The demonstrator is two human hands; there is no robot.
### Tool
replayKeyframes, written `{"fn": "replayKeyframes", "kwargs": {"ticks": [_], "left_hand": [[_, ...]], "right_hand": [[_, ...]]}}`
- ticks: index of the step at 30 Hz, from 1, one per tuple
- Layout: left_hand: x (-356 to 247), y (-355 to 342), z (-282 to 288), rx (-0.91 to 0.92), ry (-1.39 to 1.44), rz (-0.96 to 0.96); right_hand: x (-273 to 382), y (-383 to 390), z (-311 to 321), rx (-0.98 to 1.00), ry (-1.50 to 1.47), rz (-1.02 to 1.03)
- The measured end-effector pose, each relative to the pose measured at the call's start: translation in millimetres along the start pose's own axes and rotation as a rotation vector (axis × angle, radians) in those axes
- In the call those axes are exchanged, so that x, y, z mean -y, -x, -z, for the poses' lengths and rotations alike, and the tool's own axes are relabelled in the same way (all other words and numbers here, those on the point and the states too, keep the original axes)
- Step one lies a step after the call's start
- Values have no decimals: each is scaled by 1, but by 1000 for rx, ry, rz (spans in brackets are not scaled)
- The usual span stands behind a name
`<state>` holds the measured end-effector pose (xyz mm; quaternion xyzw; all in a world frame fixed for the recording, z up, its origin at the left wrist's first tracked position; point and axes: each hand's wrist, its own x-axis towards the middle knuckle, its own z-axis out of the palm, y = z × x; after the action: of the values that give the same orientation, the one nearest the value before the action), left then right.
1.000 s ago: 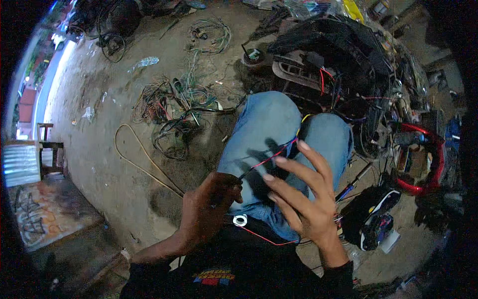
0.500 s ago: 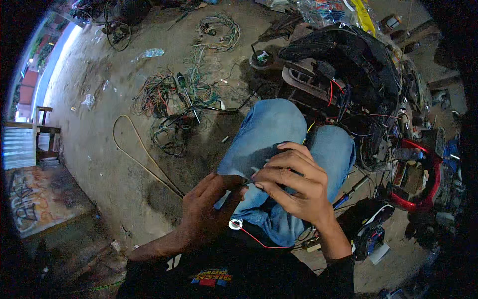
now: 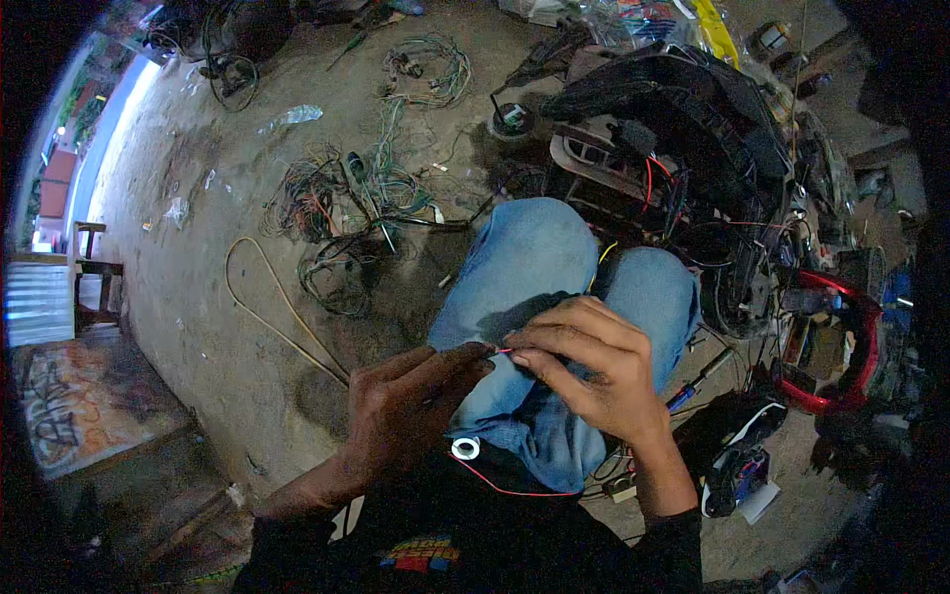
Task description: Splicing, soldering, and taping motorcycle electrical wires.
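While a board at far left is bearing painted scrawl, a wire tangle is lying on the floor. Over the lap, the left hand is pinching a thin pinkish-red wire between thumb and fingertips; below, a black shirt is showing a colourful print. The right hand's thumb and forefinger are pinching the wire too. Farther right, a curved red frame is lying around a brownish box, its contents too dim to tell.
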<state>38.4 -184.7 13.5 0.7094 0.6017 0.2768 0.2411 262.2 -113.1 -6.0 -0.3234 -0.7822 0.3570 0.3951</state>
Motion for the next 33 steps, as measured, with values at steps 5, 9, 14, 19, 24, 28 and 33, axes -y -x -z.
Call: {"fn": "replayKeyframes", "kwargs": {"ticks": [5,9,14,19,24,28,33], "left_hand": [[-11,-2,4,83,8,219],[-8,-3,-1,-8,-21,52],[5,-1,-8,-41,11,-66],[7,1,-11,-15,-8,-39],[12,3,-14,-3,-2,-50],[18,2,-14,-8,57,-82],[13,-5,-8,38,-5,-80]], "right_hand": [[-2,3,-1,-36,-18,-6],[-4,2,-2,-30,-29,4],[-5,3,-3,-32,-31,8],[-6,2,-3,-42,-31,13],[-5,2,-5,-52,-18,13],[-5,3,-7,-60,-17,9],[-7,3,-7,-59,-32,-12]]}}
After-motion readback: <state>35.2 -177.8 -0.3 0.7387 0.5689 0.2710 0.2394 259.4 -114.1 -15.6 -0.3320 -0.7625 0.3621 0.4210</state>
